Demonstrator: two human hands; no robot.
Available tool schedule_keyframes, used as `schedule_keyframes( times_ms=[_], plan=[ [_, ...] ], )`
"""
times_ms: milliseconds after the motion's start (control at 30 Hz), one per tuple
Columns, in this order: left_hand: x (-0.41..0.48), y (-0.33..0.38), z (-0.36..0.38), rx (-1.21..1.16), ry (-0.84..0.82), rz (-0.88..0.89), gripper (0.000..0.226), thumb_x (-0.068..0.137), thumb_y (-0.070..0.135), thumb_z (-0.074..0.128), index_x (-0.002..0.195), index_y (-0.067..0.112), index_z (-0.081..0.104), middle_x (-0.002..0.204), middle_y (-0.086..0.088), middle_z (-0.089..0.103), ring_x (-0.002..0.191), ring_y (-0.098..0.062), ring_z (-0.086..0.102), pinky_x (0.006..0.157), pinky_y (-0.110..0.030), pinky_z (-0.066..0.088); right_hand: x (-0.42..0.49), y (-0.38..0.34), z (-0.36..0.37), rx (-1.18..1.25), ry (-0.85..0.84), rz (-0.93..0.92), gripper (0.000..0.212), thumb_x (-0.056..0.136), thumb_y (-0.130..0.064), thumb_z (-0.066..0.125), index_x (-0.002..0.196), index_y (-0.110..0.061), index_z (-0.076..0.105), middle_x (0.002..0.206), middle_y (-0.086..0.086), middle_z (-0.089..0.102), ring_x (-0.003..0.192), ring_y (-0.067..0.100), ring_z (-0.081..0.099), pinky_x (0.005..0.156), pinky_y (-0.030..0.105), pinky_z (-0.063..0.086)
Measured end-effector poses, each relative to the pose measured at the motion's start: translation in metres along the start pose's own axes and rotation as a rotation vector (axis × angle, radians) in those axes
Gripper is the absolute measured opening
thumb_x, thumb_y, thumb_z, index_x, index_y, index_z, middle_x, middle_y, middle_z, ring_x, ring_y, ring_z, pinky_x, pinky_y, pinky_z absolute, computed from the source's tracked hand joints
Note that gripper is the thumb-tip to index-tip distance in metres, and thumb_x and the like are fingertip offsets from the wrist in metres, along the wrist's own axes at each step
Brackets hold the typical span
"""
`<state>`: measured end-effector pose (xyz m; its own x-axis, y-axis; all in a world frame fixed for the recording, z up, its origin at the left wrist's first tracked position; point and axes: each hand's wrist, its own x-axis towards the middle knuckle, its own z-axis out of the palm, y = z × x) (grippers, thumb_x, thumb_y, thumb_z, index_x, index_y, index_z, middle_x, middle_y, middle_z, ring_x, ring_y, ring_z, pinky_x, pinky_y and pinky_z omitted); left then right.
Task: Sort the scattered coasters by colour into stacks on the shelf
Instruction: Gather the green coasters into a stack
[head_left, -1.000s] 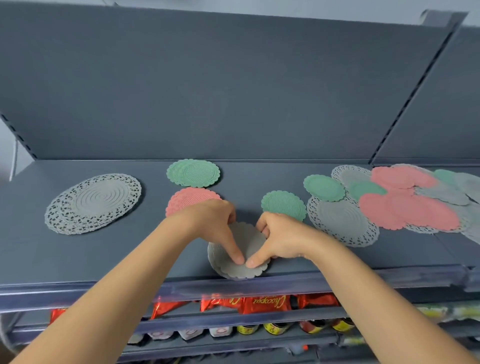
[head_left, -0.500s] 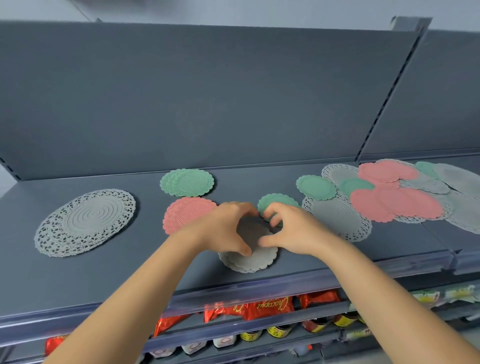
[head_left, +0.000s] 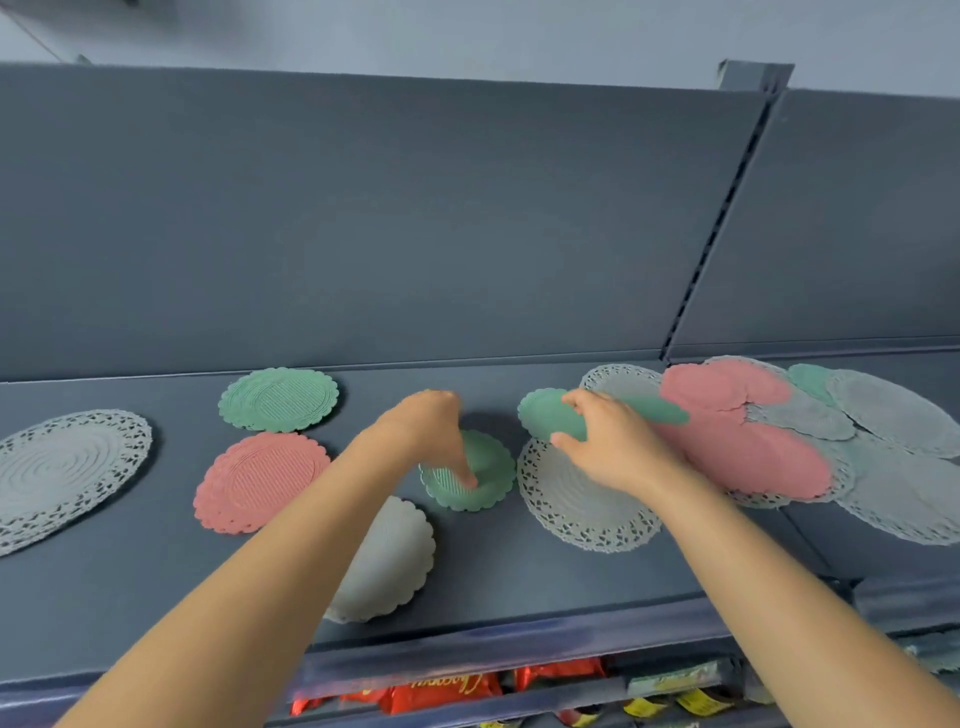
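A person's left hand (head_left: 426, 431) reaches down to a dark grey metal shelf (head_left: 130, 587). Its fingers are close together, and the tips press on the top face of a round green ribbed coaster with a scalloped edge (head_left: 493, 467). The right hand (head_left: 608, 452) pinches a second green scalloped coaster (head_left: 540, 415) between thumb and fingers. This one looks tilted up, though blur makes that uncertain.

Just below the right fingers lies a large grey lace doily (head_left: 582, 514). To the right of them sprawls an unsorted heap of pink, grey and green coasters (head_left: 753, 457). Left of the left fingers sit a pink stack (head_left: 260, 480) and, farther back, a green stack (head_left: 278, 397). Well to the left is another grey lace doily (head_left: 62, 473). Nearer the person than the left fingertips, under the forearm, a small grey stack (head_left: 395, 561) rests near the shelf's front lip.

Likely risks:
- The left forearm could sweep the small grey stack over the lip.
- The thin pinched coaster could flop or slip from the grip.
- The pressed coaster could buckle rather than slide.
- The right wrist could drag the lace doily askew.
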<state>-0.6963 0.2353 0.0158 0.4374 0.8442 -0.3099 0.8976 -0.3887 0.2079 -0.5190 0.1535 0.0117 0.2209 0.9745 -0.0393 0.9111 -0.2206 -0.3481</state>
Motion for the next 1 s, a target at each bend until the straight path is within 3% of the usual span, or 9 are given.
schedule_keyframes(
  times_ms=[100, 200, 267, 367, 467, 567, 700, 800, 1000],
  plan=[
    [0.008, 0.012, -0.013, 0.003, -0.106, -0.044, 0.078, 0.063, 0.037, 0.085, 0.129, 0.017, 0.050, 0.123, 0.002, 0.055, 0.107, -0.022, 0.055, 0.079, -0.028, 0.043, 0.027, 0.019, -0.004, -0.078, -0.046, -0.004, 0.061, 0.090, -0.042, 0.055, 0.139, -0.011, 0.036, 0.144, 0.009, 0.042, 0.133, 0.028, 0.037, 0.106, 0.037, 0.033],
    [0.011, 0.009, -0.017, -0.200, -0.117, 0.042, 0.035, 0.070, 0.024, 0.081, 0.101, 0.019, 0.067, 0.087, 0.007, 0.061, 0.080, -0.014, 0.055, 0.067, -0.023, 0.040, 0.053, 0.026, -0.005, -0.149, -0.146, -0.015, 0.079, 0.072, -0.057, 0.069, 0.134, -0.014, 0.043, 0.140, 0.006, 0.045, 0.130, 0.027, 0.041, 0.103, 0.039, 0.034],
    [0.005, 0.000, -0.020, -0.560, -0.015, 0.061, 0.010, 0.076, 0.015, 0.077, 0.080, 0.018, 0.069, 0.067, 0.013, 0.059, 0.066, -0.007, 0.052, 0.065, -0.023, 0.040, 0.068, 0.023, -0.007, -0.152, -0.205, -0.033, 0.075, 0.063, -0.058, 0.076, 0.125, -0.022, 0.053, 0.132, 0.001, 0.052, 0.125, 0.025, 0.044, 0.098, 0.037, 0.033],
    [-0.008, -0.019, -0.023, -1.061, 0.263, -0.050, 0.006, 0.084, 0.007, 0.068, 0.089, 0.009, 0.068, 0.082, 0.004, 0.067, 0.079, -0.012, 0.060, 0.082, -0.033, 0.049, 0.084, 0.016, -0.009, -0.158, -0.283, -0.092, 0.072, 0.061, -0.052, 0.081, 0.123, -0.026, 0.054, 0.134, -0.001, 0.053, 0.128, 0.023, 0.042, 0.101, 0.037, 0.030],
    [-0.016, -0.045, -0.025, -1.263, 0.503, -0.218, 0.021, 0.087, 0.000, 0.062, 0.101, 0.016, 0.065, 0.096, -0.007, 0.065, 0.086, -0.022, 0.062, 0.088, -0.041, 0.051, 0.097, 0.012, -0.010, -0.189, -0.366, -0.051, 0.103, 0.056, -0.055, 0.083, 0.140, -0.017, 0.036, 0.146, 0.005, 0.034, 0.137, 0.026, 0.030, 0.110, 0.042, 0.027],
    [-0.019, -0.074, -0.031, -1.361, 0.681, -0.337, 0.031, 0.087, -0.002, 0.060, 0.111, 0.018, 0.059, 0.098, -0.006, 0.060, 0.082, -0.020, 0.062, 0.077, -0.032, 0.055, 0.103, 0.006, -0.017, -0.279, -0.388, -0.061, 0.107, 0.051, -0.059, 0.083, 0.137, -0.016, 0.037, 0.143, 0.004, 0.039, 0.135, 0.026, 0.032, 0.105, 0.038, 0.029],
    [-0.013, -0.114, -0.035, -1.289, 0.698, -0.407, 0.036, 0.086, 0.000, 0.064, 0.116, 0.018, 0.058, 0.104, -0.010, 0.055, 0.089, -0.024, 0.061, 0.077, -0.028, 0.054, 0.107, -0.011, -0.016, 0.021, -0.327, -0.087, 0.061, 0.063, -0.028, 0.086, 0.110, -0.018, 0.048, 0.115, 0.000, 0.050, 0.109, 0.023, 0.049, 0.083, 0.031, 0.040],
    [-0.005, -0.142, -0.036, -1.117, 0.605, -0.401, 0.039, 0.082, 0.002, 0.069, 0.119, 0.015, 0.060, 0.096, -0.007, 0.054, 0.077, -0.020, 0.059, 0.069, -0.021, 0.050, 0.112, -0.042, -0.008, 0.350, -0.263, -0.183, 0.032, 0.075, -0.010, 0.076, 0.092, -0.020, 0.051, 0.105, 0.003, 0.061, 0.084, 0.017, 0.055, 0.069, 0.028, 0.042],
    [0.008, -0.192, -0.037, -0.422, 0.415, -0.279, 0.035, 0.076, 0.011, 0.073, 0.110, 0.011, 0.064, 0.106, -0.001, 0.062, 0.096, -0.022, 0.057, 0.077, -0.026, 0.042, 0.110, -0.153, 0.022, 0.972, -0.287, -0.171, 0.030, 0.085, 0.003, 0.063, 0.110, -0.013, 0.058, 0.100, 0.007, 0.057, 0.083, 0.017, 0.058, 0.067, 0.026, 0.049]
  ],
)
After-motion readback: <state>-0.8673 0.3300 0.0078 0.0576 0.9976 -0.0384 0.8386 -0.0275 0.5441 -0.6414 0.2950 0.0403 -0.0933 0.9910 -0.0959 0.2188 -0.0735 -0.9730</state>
